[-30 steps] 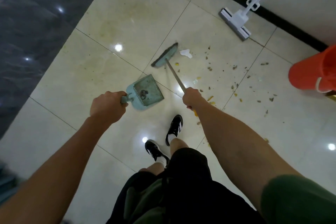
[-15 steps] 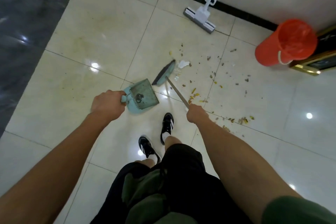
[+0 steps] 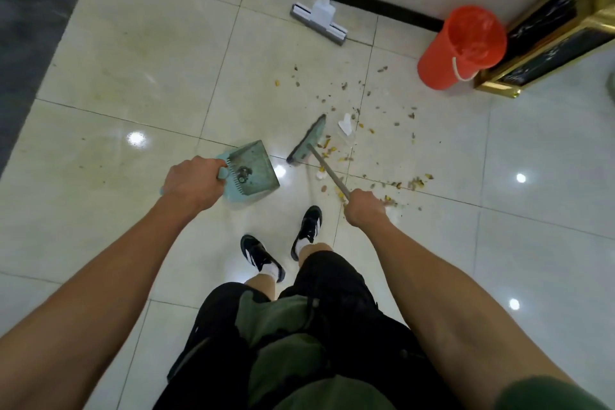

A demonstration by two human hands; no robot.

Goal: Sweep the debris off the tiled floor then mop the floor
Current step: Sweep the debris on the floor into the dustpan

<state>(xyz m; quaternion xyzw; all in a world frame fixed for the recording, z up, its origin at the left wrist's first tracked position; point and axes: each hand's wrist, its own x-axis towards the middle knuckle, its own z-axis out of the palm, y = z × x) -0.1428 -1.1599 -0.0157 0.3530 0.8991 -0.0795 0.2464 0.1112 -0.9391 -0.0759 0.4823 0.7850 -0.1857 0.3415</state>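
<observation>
Left hand [image 3: 191, 181] clenched round handle of light blue dustpan [image 3: 253, 170]. Knuckles up, arm stretched fwd & down. Pan's long line runs from the grip up & to the rt; open mouth points away from the grip, toward the broom head. Flat plastic scoop, comb teeth along its back edge near the grip, small dark clump inside.

Just rt of the pan mouth: broom head [image 3: 307, 140], a thin blue-green bar w/ bristles down on the floor, slanted, far end pointing up-rt. Broom stick [image 3: 327, 173] thin, grey, looks like metal; runs from the head down & rt straight into the right hand [image 3: 364, 210]. That hand wrapped tight round the stick, fist low, arm reaching fwd.

Debris [image 3: 382, 143] spread above & rt of that grip: small brown & yellow bits, plus a white scrap [image 3: 346, 123] beside the broom head. Tiled floor [image 3: 133, 60] shiny, pale, big squares.

Far above the grips, by the wall: white mop [image 3: 321, 18] w/ flat grey sponge head. Further rt, round orange bucket [image 3: 462, 46], smooth plastic.
</observation>
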